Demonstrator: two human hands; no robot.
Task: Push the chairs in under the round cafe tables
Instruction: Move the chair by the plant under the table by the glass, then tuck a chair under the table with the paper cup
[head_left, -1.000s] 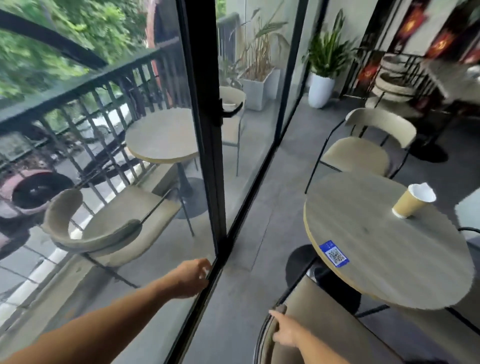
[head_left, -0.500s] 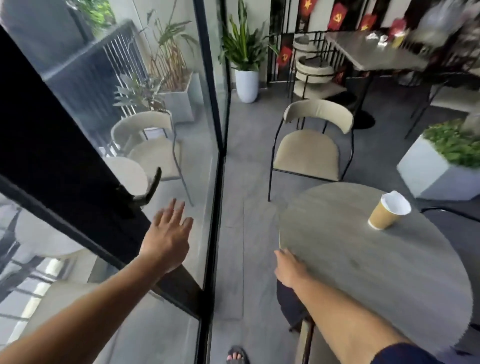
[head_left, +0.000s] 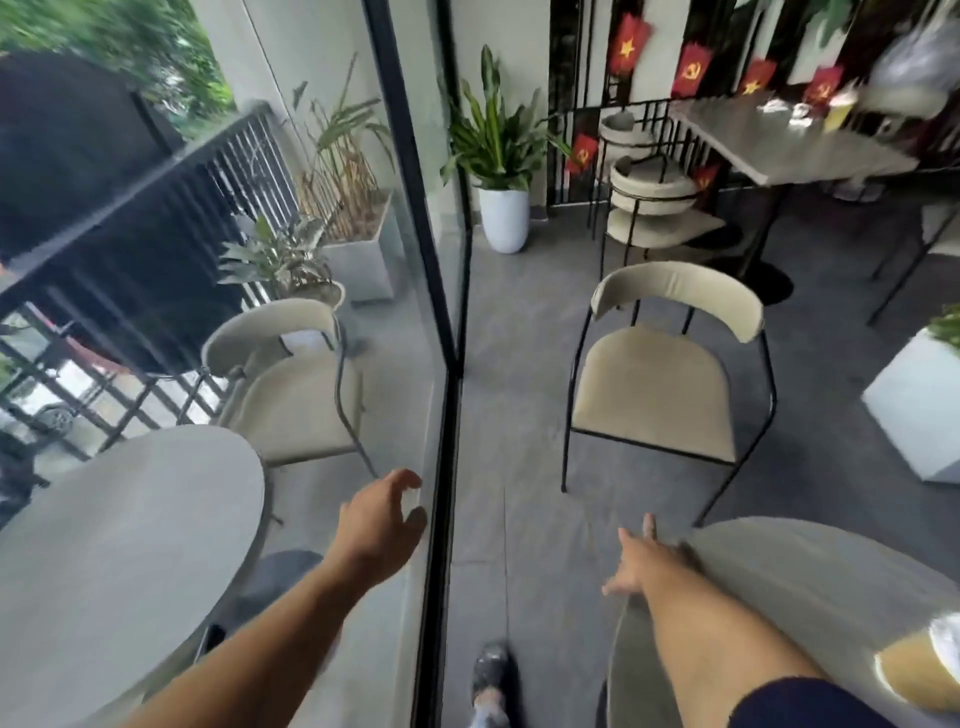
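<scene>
A beige chair (head_left: 660, 379) with a black metal frame stands on the grey floor ahead, its seat facing the round grey table (head_left: 789, 587) at the lower right, a gap between them. My right hand (head_left: 641, 564) reaches forward over the table's near-left edge, fingers spread, holding nothing. My left hand (head_left: 382, 525) hovers by the black frame of the glass wall (head_left: 444, 364), fingers loosely curled and empty. Behind the glass, another beige chair (head_left: 291, 384) and a round table (head_left: 119, 540) stand on the balcony.
A paper cup (head_left: 919, 670) sits on the round table at the lower right edge. A white square planter (head_left: 919, 410) stands right of the chair. A potted plant (head_left: 501, 218), stacked chairs (head_left: 652, 208) and a rectangular table (head_left: 789, 145) stand farther back. My foot (head_left: 491, 675) is on the floor.
I have moved forward past the table; the far chair is closer. My right hand left the table edge and reaches ahead. My left hand came away from the door frame.
</scene>
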